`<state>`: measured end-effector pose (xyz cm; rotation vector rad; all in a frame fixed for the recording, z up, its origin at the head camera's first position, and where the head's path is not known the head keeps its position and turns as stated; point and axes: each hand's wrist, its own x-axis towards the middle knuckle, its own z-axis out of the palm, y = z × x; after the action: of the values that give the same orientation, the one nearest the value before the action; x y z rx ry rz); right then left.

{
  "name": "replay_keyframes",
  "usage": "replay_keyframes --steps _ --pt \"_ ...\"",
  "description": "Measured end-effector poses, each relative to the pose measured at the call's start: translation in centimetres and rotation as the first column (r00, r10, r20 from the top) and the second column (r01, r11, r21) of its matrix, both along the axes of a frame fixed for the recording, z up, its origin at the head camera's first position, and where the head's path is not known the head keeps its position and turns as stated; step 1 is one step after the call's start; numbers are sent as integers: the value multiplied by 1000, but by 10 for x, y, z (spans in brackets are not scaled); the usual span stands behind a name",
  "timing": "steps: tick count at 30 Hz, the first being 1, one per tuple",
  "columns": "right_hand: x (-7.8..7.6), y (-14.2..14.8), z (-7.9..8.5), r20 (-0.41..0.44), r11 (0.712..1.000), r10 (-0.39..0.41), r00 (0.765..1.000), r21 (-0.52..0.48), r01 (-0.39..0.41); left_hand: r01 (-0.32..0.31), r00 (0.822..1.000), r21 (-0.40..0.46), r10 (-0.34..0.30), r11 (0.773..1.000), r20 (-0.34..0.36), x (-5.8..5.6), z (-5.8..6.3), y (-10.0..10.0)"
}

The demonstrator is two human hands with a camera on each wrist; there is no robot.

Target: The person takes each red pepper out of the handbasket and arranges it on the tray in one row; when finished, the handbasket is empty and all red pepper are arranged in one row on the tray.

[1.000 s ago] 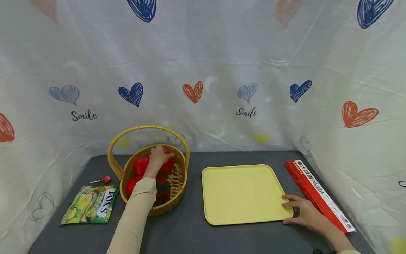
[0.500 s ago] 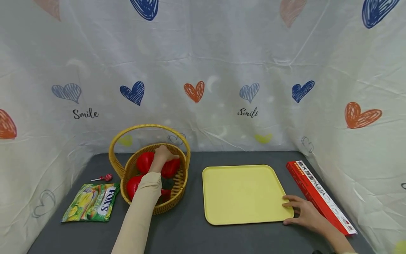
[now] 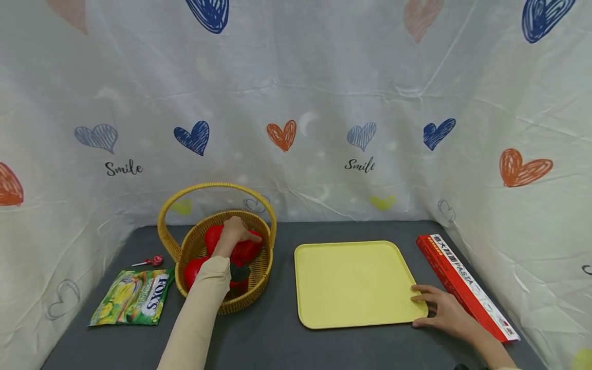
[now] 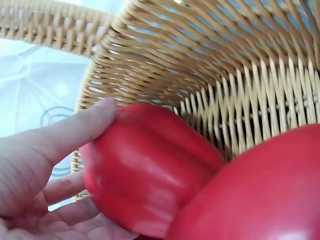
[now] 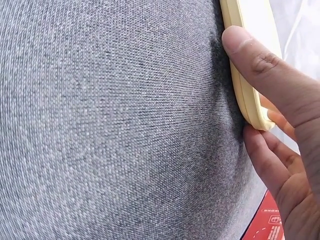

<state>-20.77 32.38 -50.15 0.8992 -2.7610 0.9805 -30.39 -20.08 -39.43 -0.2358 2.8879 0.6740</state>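
Note:
My left hand [image 3: 235,234] is down inside the yellow wicker basket [image 3: 264,280]. In the left wrist view its thumb lies on a red bell pepper [image 4: 142,167] and the fingers curl around the lower side. A second smooth red vegetable [image 4: 265,195] lies against that pepper. More red produce [image 3: 191,270] and a dark green piece [image 3: 239,272] sit lower in the basket, partly behind my sleeve. On the right, my right hand [image 3: 446,311] holds the near right corner of the flat yellow tray [image 3: 351,285], thumb on the near edge and fingers around the right side.
Left of the basket lie a green and yellow FOX'S candy bag [image 3: 131,298] and a red lollipop [image 3: 156,261]. A long red pasta box [image 3: 467,288] lies beside my right hand. The basket's tall handle [image 3: 217,185] arches above its far side. A patterned curtain [image 3: 314,103] hangs behind.
My left hand and the bell pepper have shifted slightly right and nearer inside the basket, and the thumb has turned downward. My right hand stays at the tray corner.

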Motion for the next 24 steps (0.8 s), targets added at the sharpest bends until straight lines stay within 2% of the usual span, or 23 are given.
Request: replay_keyframes --steps 3,4,6,10,14,19,22,24 --pt "2 2 -2 4 1000 -14 1000 12 14 -10 1000 107 10 994 2 5 4 0" --pt "2 3 -2 5 1000 -15 1000 17 15 -9 1000 159 7 987 9 7 6 -1" --pt "2 3 -2 3 1000 -18 1000 23 18 -13 1000 287 4 958 30 11 11 -3" --pt "0 1 -1 22 999 -28 999 34 27 6 998 512 -38 859 52 19 18 -15" --pt "-2 -2 0 49 998 -39 998 45 36 72 994 635 -109 769 20 29 19 -30" --pt "-2 -3 0 57 997 -55 997 65 51 193 979 730 -181 656 -97 40 13 -45" --pt "0 -1 0 47 996 -66 997 71 63 270 961 759 -217 593 -172 48 8 -51" --pt "1 0 0 35 996 -69 997 65 67 309 948 781 -240 543 -209 54 3 -54"
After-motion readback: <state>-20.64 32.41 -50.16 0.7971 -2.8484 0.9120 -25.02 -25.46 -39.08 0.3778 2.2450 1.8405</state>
